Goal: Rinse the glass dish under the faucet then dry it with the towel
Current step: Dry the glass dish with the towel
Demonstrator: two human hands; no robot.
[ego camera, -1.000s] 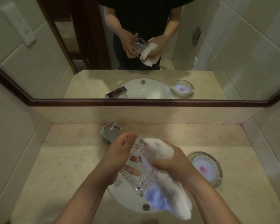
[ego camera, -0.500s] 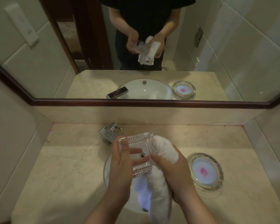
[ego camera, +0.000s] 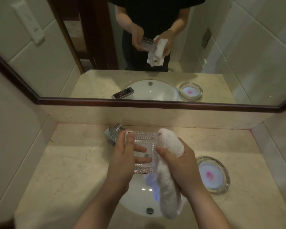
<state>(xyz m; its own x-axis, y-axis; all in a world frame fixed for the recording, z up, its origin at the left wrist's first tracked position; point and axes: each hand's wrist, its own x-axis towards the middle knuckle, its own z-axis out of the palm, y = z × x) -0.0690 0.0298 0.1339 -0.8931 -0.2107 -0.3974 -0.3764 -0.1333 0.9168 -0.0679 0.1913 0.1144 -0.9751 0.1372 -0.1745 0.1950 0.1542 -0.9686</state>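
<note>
Left hand (ego camera: 122, 160) grips the glass dish (ego camera: 143, 152) from its left side, thumb on the near face, fingers seen through the glass behind it. Dish is square, clear, with a beaded cut pattern, held above the sink (ego camera: 139, 200), just in front of the faucet (ego camera: 111, 133), tilted toward the camera. Right hand (ego camera: 180, 164) is closed around the towel (ego camera: 168, 176), thumb pressing on the dish's right edge. Towel is white and fluffy; its top bunches over the dish's right rim and touches it, the rest hangs down from the hand into the sink area, its low end near the drain (ego camera: 149, 210). A bluish-lit patch of towel shows under the dish. Sink is a white round basin set into a beige marble bench (ego camera: 64, 171). Faucet is chrome, at the back left of the basin, partly hidden by the left hand and dish. To the right on the bench, well apart from the hands, sits a round glass ashtray (ego camera: 212, 175) with a pale base and a pink spot at centre. Mirror (ego camera: 155, 47) with a dark wood frame above the bench reflects the person's dark shirt, both hands, dish, towel, basin and ashtray.
</note>
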